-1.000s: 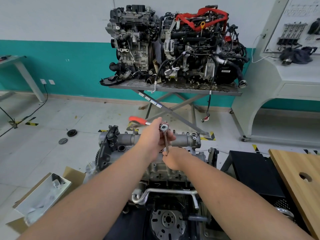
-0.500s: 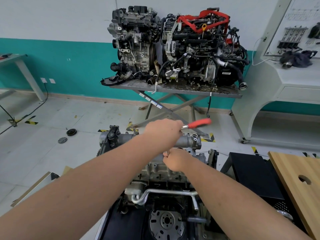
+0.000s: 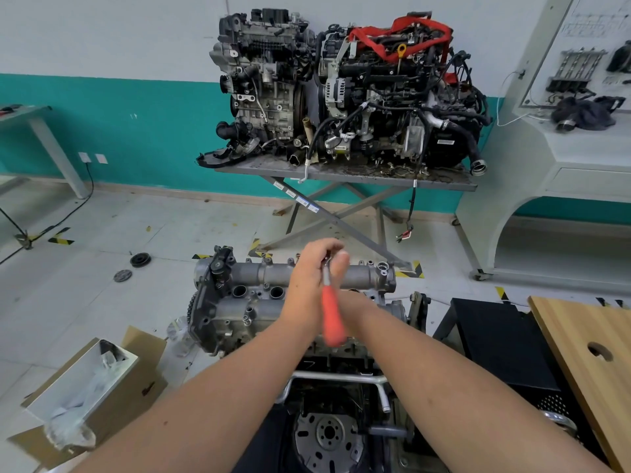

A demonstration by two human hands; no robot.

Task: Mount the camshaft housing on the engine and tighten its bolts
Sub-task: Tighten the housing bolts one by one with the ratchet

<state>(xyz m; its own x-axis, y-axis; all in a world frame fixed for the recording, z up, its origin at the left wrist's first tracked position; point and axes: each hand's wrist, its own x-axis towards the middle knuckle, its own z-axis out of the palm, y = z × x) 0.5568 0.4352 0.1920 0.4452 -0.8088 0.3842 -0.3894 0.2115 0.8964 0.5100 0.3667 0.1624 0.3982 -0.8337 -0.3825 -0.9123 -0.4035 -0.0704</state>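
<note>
The grey camshaft housing (image 3: 259, 278) lies along the top of the engine (image 3: 232, 319) right in front of me. My left hand (image 3: 309, 278) grips the head of a ratchet (image 3: 332, 319) above the housing's middle, and its red handle points back towards me. My right hand (image 3: 358, 302) sits just below and behind the handle, largely hidden, holding the extension bar that runs down from the ratchet head. The socket and the bolt are out of sight.
Two other engines (image 3: 341, 97) stand on a scissor lift table (image 3: 341, 174) by the wall. An open cardboard box (image 3: 85, 387) lies on the floor at left, pulleys (image 3: 140, 260) beyond it. A black cabinet (image 3: 495, 336) and a wooden board (image 3: 587, 353) are at right.
The ratchet's red handle swung from pointing left, round to the right, and now points towards me. My right hand stayed on the extension bar.
</note>
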